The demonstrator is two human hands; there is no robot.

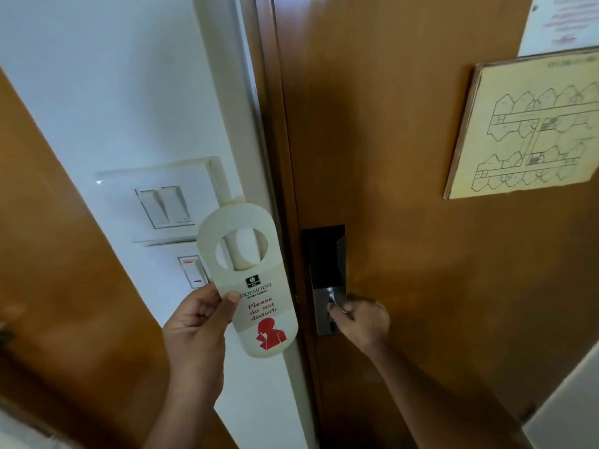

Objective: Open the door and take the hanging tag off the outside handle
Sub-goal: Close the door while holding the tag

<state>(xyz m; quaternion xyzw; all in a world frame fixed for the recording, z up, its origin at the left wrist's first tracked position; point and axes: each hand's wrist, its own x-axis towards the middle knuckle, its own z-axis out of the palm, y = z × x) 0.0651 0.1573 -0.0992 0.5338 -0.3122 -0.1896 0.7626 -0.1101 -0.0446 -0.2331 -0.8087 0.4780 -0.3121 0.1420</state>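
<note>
Left hand (194, 322): pinching the tag (249, 283) low down, thumb on the front, fingers behind. Tag already off the handle, held up in front of the white wall (113, 92), just beside the door frame (259, 140). Keep that pinch firm but soft, so as not to bend the thin card. Keep it away from the door edge too.

Right hand (363, 315): curled shut round the handle (332, 298), down by the dark lock plate (325, 254). Probably the last bit of the job. Hold on all the way and move slowly, with no slam and no fingers near the edge.

Around, from the left: brown wood panel (48, 254), light switches (162, 205) on the smooth wall, shiny brown door (405, 157) looking shut or nearly so, yellow floor map (525, 124) stuck on it, white paper (560, 21) above, too blurry to read.
</note>
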